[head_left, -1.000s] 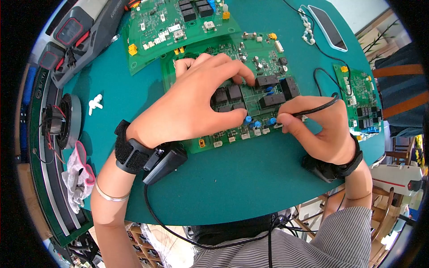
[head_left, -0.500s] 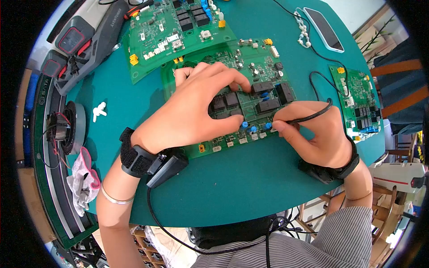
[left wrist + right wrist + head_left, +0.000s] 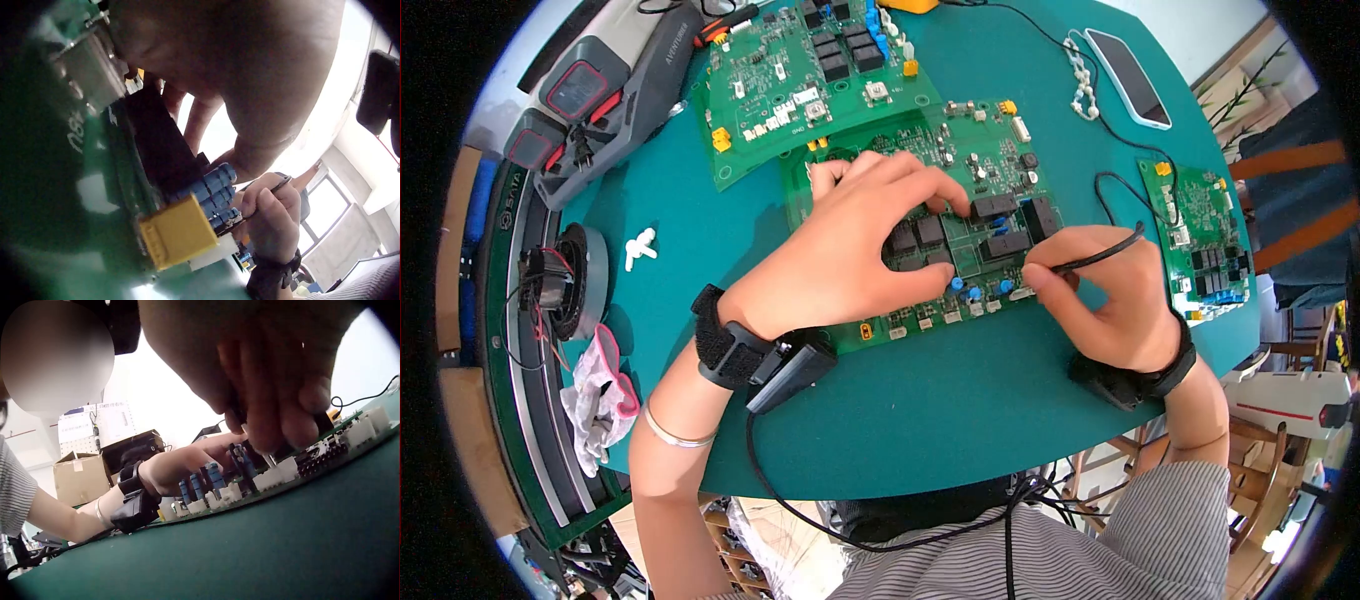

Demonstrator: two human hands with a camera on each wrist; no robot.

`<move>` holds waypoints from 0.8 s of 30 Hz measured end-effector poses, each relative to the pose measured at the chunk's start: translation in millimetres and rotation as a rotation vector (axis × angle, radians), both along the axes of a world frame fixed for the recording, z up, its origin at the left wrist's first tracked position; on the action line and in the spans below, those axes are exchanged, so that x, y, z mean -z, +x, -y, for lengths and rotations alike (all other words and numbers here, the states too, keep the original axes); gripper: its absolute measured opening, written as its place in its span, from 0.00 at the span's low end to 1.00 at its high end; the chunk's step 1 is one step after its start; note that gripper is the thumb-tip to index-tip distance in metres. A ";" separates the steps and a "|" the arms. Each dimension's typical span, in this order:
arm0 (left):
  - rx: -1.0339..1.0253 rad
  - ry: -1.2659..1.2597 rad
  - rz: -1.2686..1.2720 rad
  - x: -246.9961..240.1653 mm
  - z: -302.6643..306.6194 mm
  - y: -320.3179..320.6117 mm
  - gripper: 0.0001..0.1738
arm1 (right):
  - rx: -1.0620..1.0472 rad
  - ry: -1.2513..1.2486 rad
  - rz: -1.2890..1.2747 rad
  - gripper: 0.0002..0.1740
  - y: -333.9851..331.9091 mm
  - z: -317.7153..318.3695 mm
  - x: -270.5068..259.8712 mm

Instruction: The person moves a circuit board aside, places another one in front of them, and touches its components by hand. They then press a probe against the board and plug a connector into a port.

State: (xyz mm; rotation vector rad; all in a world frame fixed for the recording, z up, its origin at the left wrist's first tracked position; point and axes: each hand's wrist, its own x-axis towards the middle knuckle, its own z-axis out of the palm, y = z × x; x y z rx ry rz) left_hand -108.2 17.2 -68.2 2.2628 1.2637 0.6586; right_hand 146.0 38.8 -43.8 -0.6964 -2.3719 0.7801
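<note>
My left hand (image 3: 840, 245) is spread over a green circuit board (image 3: 880, 335), its arched fingertips touching down among the components. Its thumb and forefinger straddle black block-shaped parts (image 3: 927, 232); the thumb tip is right beside a blue cylindrical component (image 3: 956, 285). At the board's near right edge, my right hand (image 3: 1115, 295) pinches a thin black pen-like tool (image 3: 1100, 257). In the right wrist view a shiny metal tip (image 3: 269, 459) comes out below the fingers, at a white connector (image 3: 269, 479). The exact kind of tool I cannot tell.
Another green board (image 3: 800, 100) overlaps the far left edge, and a smaller board (image 3: 1200, 240) lies right. A black cable (image 3: 1135, 135) winds past the phone (image 3: 1127, 78) and bead bracelet (image 3: 1083, 85). At left are a glove (image 3: 600, 395) and a grey case (image 3: 635, 90).
The head view has shifted slightly. My left hand keeps its place on the board. My right fingertips have moved a little rightward from the blue components, still pinching the black tool.
</note>
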 end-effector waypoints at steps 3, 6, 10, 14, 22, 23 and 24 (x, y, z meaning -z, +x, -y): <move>-0.002 -0.019 0.009 0.5 -1.9 -3.7 0.24 | -0.010 -0.004 0.038 0.03 -1.1 -2.4 0.2; 0.008 -0.039 0.014 -1.4 -0.1 -4.0 0.24 | -0.019 0.044 0.010 0.03 -1.0 -1.8 2.9; 0.073 -0.020 -0.091 -23.9 7.4 -6.4 0.29 | 0.010 0.098 -0.038 0.03 0.8 -1.8 2.4; 0.091 0.028 -0.158 -26.8 19.7 -1.7 0.31 | 0.026 0.152 -0.076 0.04 1.0 -0.3 4.0; -0.104 0.170 -0.280 -23.1 35.7 27.8 0.25 | 0.011 0.268 -0.085 0.06 1.5 2.9 -0.2; -0.130 0.186 -0.288 -21.6 36.3 29.4 0.24 | 0.022 0.271 -0.093 0.06 1.4 3.2 -0.5; -0.133 0.183 -0.287 -21.6 36.1 29.6 0.24 | 0.019 0.268 -0.091 0.06 1.7 2.7 -0.7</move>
